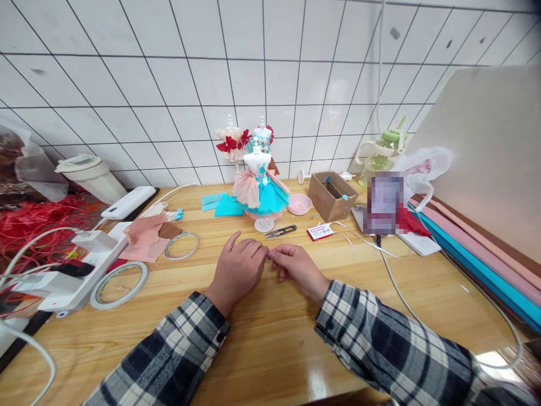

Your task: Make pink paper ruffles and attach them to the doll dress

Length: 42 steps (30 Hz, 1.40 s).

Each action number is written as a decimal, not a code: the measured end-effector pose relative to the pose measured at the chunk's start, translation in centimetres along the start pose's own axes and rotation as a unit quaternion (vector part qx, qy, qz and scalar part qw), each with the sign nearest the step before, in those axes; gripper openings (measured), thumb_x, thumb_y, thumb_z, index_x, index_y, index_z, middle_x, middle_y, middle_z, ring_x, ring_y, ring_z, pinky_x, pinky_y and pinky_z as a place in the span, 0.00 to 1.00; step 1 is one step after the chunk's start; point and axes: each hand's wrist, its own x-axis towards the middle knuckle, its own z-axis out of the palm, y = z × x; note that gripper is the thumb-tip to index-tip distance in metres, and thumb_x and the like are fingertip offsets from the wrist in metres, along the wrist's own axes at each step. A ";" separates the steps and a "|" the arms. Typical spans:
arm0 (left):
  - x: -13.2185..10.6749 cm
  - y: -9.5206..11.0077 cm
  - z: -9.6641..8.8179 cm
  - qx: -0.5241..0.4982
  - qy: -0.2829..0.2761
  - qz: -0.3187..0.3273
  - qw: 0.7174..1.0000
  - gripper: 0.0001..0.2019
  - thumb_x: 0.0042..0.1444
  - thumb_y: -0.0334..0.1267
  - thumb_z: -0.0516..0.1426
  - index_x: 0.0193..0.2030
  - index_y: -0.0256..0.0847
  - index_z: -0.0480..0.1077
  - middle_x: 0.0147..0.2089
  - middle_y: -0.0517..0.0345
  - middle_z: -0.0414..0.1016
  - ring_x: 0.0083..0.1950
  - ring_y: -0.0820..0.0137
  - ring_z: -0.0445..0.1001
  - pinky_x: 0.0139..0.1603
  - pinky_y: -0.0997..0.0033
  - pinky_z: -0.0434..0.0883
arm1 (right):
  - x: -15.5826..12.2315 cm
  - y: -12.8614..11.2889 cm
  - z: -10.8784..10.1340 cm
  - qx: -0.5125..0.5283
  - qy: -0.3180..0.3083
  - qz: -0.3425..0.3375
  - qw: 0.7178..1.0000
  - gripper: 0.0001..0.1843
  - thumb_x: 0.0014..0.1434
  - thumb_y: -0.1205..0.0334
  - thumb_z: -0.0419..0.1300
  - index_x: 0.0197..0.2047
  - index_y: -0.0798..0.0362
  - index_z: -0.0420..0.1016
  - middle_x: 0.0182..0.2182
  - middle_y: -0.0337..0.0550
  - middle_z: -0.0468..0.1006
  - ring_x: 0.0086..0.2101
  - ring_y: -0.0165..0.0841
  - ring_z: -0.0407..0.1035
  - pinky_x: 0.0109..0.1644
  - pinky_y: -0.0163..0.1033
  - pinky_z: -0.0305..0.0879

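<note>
My left hand (240, 268) and my right hand (296, 266) rest on the wooden table (270, 338), their fingertips meeting in a pinch. Whatever sits between the fingers is too small to make out. Just beyond them lie black thread snips (281, 231) and a small red-and-white packet (320, 231). A miniature mannequin (261, 189) in a pink and teal paper dress stands behind the snips. Two more dressed mannequins (240, 141) stand by the tiled wall.
Tape rolls (181, 246) (119, 285) and pink fabric scraps (146, 237) lie to the left, by white devices and cables. A pink dish (299, 204), a cardboard box (332, 194), a phone and coloured paper rolls (477, 254) sit to the right.
</note>
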 end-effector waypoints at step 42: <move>-0.3 -0.1 1.0 -0.237 -0.017 -0.164 0.957 0.09 0.60 0.37 0.55 0.37 0.43 0.77 0.38 0.56 0.81 0.40 0.66 0.76 0.43 0.65 0.72 | 0.2 0.7 0.5 -0.024 0.034 -0.037 0.998 0.19 0.45 0.47 0.67 0.28 0.55 0.73 0.17 0.32 0.67 0.17 0.23 0.60 0.20 0.31 0.59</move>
